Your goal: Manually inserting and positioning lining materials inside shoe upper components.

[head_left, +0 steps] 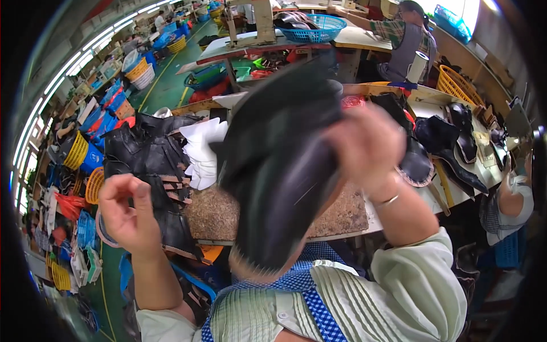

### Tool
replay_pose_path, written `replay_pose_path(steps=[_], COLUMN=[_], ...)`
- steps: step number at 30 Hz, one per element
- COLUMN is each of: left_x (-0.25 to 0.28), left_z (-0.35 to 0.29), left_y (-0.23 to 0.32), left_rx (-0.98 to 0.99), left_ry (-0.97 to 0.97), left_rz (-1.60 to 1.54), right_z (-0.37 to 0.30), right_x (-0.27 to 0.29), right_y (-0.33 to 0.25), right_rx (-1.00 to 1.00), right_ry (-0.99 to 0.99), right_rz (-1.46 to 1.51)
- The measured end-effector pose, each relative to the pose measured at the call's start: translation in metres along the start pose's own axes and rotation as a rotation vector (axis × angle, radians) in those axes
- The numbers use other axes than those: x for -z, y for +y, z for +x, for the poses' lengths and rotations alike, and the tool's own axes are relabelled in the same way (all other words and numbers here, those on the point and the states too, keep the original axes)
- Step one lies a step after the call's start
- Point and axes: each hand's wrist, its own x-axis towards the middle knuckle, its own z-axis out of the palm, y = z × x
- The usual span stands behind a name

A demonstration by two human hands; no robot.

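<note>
A black leather boot upper [279,176] with a pale, notched lower edge hangs in front of my chest, smeared by motion. My right hand [367,142] grips it along its right side, the fingers blurred. My left hand [131,214] is raised apart from it, fingers loosely curled and the thumb away from them, with nothing visible between them. Beyond that hand, several black leather uppers [151,154] lie overlapped on the bench, their notched edges toward the right. White shaped pieces [202,151] are stacked beside them. Under the held upper is a speckled brown board [213,214], partly hidden.
More black boot uppers [436,137] lie on the bench at right, near a yellow strip [443,182]. Across the bench a person [407,48] sits at another table with a blue basket [313,28]. Another person's arm [513,194] shows at far right.
</note>
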Motion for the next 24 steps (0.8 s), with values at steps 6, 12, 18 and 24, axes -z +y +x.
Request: replay_pose_path(steps=[6,12,18,24], left_x=[0.013,0.003,0.031,0.098], left_z=[-0.046,-0.123,-0.146,-0.124], left_y=[-0.035,-0.044,-0.057,-0.138], left_rx=[0.204,0.482,0.397,0.211], left_ry=[-0.215,-0.599,-0.691,-0.409], left_rz=[0.167,0.158,0.326,1.049], right_z=[-0.017,-0.174,-0.298,-0.246], right_x=[0.106,0.206,0.276,0.249], right_y=[0.162,0.291,0.370,0.327], right_rx=[-0.384,-0.946,-1.071,-0.973], right_ry=[0.361,-0.373,-0.478,-0.151], right_rz=[-0.574,-0.910,-0.832,-0.989])
